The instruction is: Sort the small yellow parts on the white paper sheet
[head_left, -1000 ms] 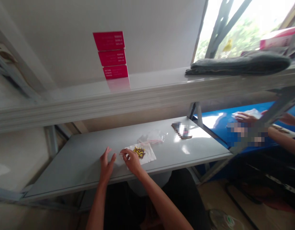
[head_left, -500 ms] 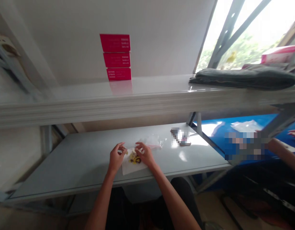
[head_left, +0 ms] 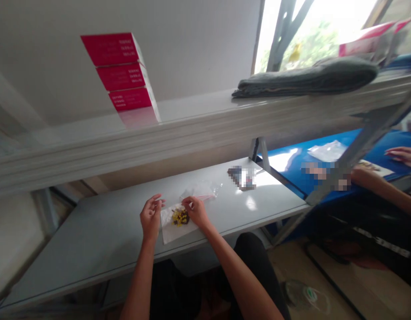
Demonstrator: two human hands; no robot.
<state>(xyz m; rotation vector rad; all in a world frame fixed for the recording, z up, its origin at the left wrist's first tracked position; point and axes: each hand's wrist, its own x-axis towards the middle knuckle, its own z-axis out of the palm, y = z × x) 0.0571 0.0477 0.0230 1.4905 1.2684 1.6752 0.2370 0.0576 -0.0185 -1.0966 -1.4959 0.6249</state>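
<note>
A small heap of yellow and dark brown bits [head_left: 180, 217], too small to name, lies on a white sheet [head_left: 170, 234] on the grey table. Just left of the sheet is my left hand [head_left: 151, 218], raised with its fingers loosely curled and apart, nothing visible in it. My right hand [head_left: 197, 211] reaches over the sheet's right side, thumb and fingertips pinched together beside the heap. Whatever the pinch may hold is hidden. Behind the right hand lies a clear plastic bag [head_left: 205, 190] with a pinkish edge.
Above the table runs a shelf [head_left: 198, 133] bearing three stacked red boxes [head_left: 118, 71] and a folded grey cloth [head_left: 301, 80]. A blurred-out item [head_left: 241, 178] lies at the table's back right. Beyond the metal frame, another person's hands are over a blue table [head_left: 292, 171].
The view has swung right and tilted. My left hand has drawn away from the heap to the sheet's left edge. My right hand's fingers have come together into a pinch.
</note>
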